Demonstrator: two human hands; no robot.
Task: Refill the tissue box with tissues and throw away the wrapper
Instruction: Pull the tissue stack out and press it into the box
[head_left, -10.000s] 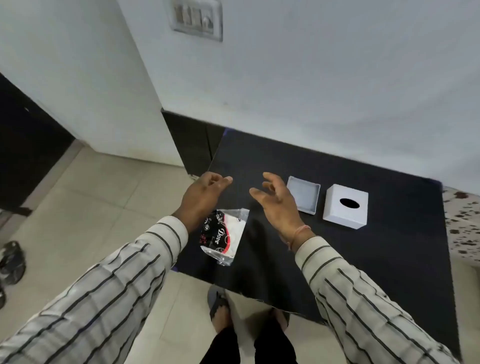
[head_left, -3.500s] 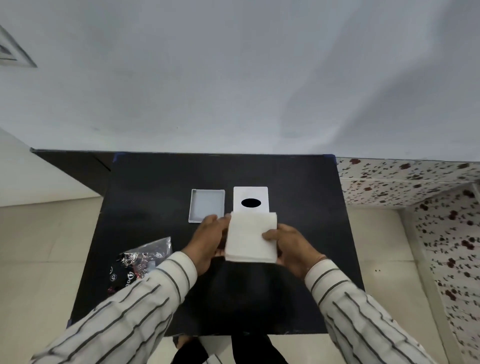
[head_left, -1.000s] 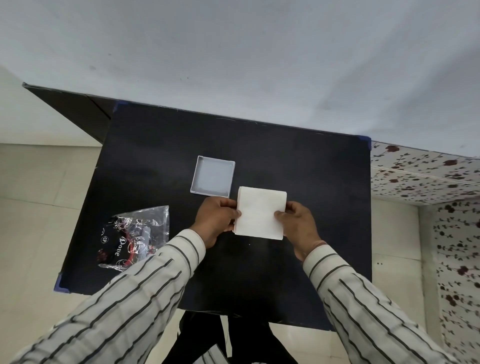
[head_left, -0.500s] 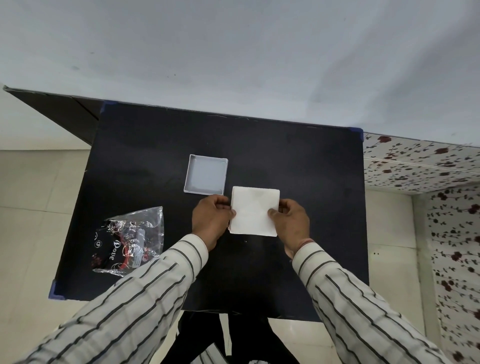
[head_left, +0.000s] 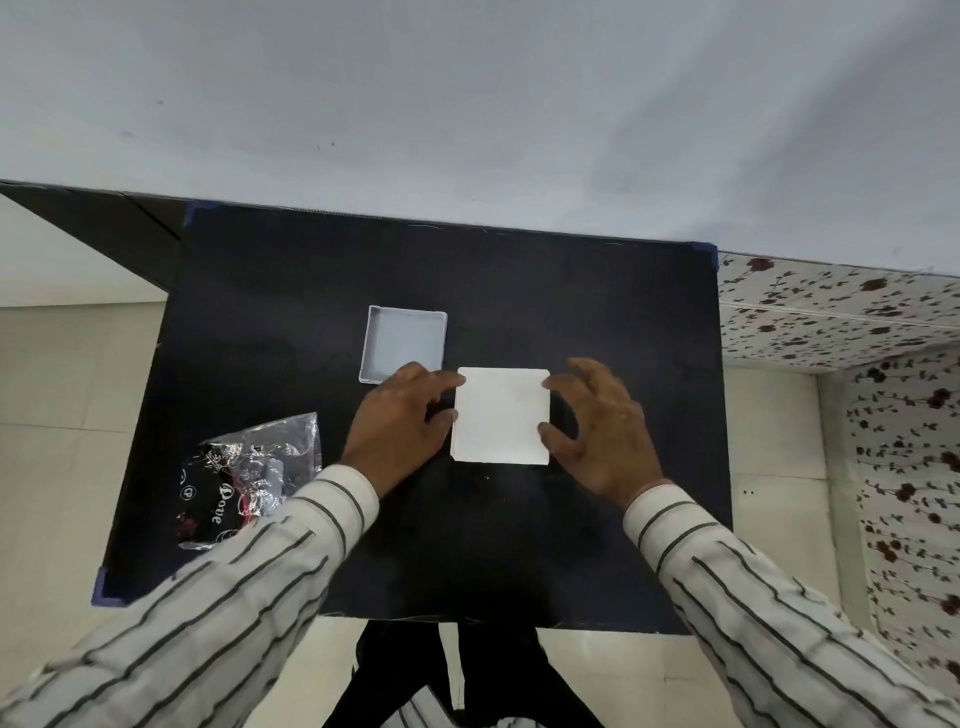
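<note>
A white square stack of tissues sits at the middle of the black table. My left hand pinches its left edge with fingertip and thumb. My right hand touches its right edge the same way, with the other fingers spread. The white tissue box is hidden; I cannot tell whether it lies under the stack. The box's shallow grey base tray lies open-side up just behind my left hand. The crumpled clear-and-black wrapper lies at the table's front left.
A white wall rises right behind the table. Tiled floor shows on the left, and a flower-patterned surface on the right. My legs stand at the table's front edge.
Both hands brought the tissue stack down over the spot where the box stood. Since half a second ago my right fingers have spread and both hands hold only the edges.
</note>
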